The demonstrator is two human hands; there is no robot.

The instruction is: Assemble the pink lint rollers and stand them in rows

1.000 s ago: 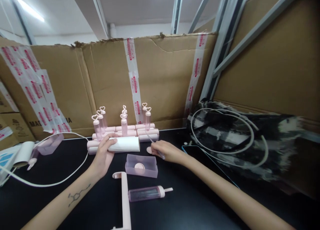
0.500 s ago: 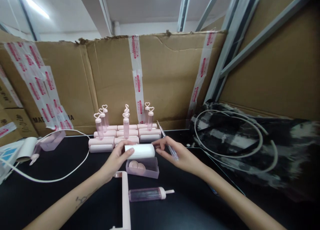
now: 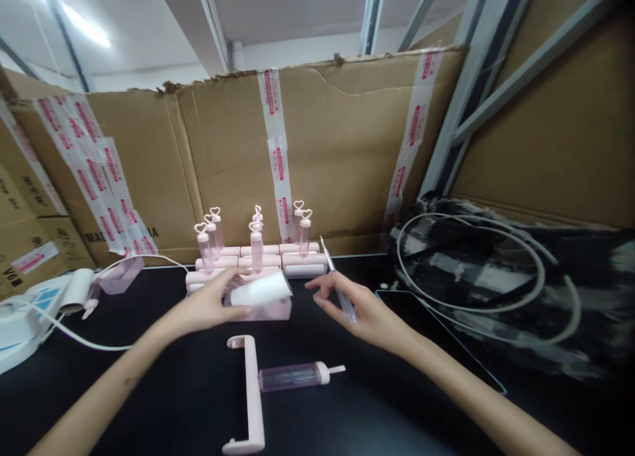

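Note:
My left hand (image 3: 211,300) is wrapped round the end of a translucent purple box (image 3: 270,310), fingers above and thumb at the near side. A white paper roll (image 3: 262,288) lies tilted over the top of the box, against the same hand. Just to the right, my right hand (image 3: 342,304) has a slim pen-like tool (image 3: 331,261) with a metal tip and clear handle tucked in it. Its thumb and index finger point towards the roll, apart from it. Below lie a pink U-shaped frame (image 3: 254,396) and a translucent purple tube (image 3: 292,376) with a pink cap.
Behind stand several pink rollers (image 3: 265,262) with small heart-topped tubes (image 3: 256,247). At left are another white roll (image 3: 78,289), a purple box (image 3: 120,274) and a white cable (image 3: 84,340). A dark flat panel (image 3: 441,337) and coiled hose (image 3: 471,304) lie right.
My left hand has shifted left and now holds the box too, which has moved up and left. The white roll has tilted. My right hand has come away from the roll, keeping the pen-like tool.

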